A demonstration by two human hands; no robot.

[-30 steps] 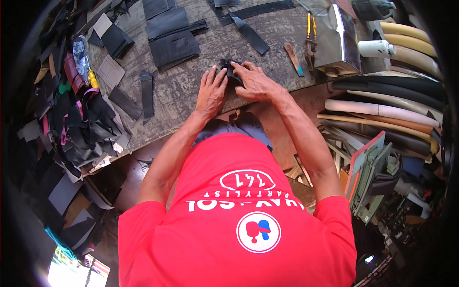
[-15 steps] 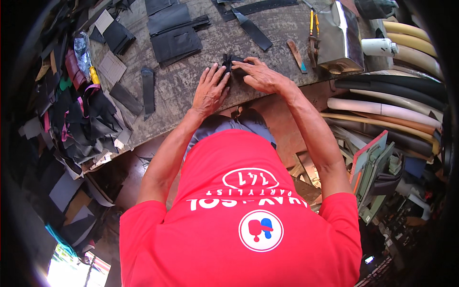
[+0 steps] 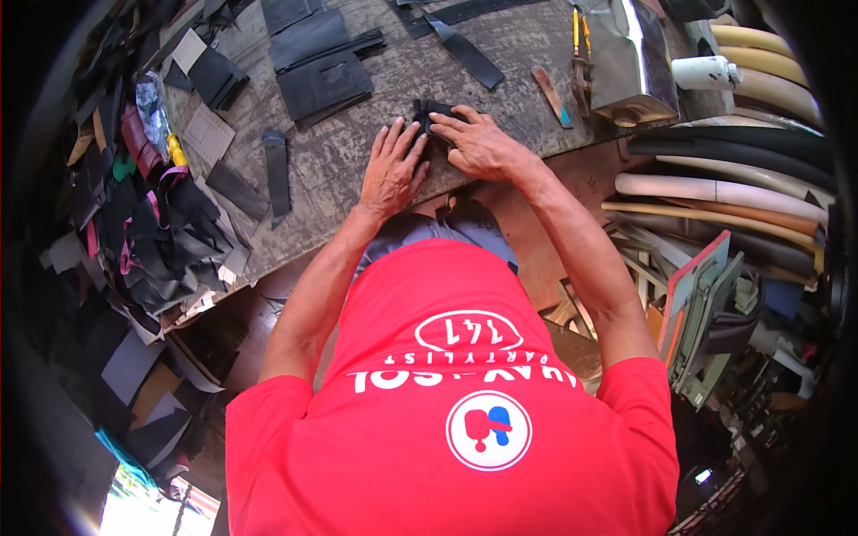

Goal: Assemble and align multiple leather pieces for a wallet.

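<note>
**Fingers come to rest over a small black piece near the bench edge**

Nearest is the red shirt (image 3: pixel 447 375), with both bare forearms reaching forward. The left hand (image 3: pixel 391 170) lies palm down on the bench (image 3: pixel 331 170), fingers almost straight and slightly parted, closed on nothing visible; its fingertips sit beside the small black piece (image 3: pixel 424 109). The right hand (image 3: pixel 483 147) arches over that piece, fingers bent, thumb set apart below; whether its grip pinches anything I cannot tell.

A second ago a dark, curved part showed between the hands, toward the right thumb; now bare wood shows there and the black lies at and beyond the fingertips. As I judge it, the piece has been turned or laid flatter, and the handling is unfinished, since both hands remain at it.

Farther off, a brown tool with a blue tip (image 3: pixel 551 96) lies to the right, a stack of black sheets (image 3: pixel 326 87) to the left, and a black strip (image 3: pixel 468 55) beyond.
</note>
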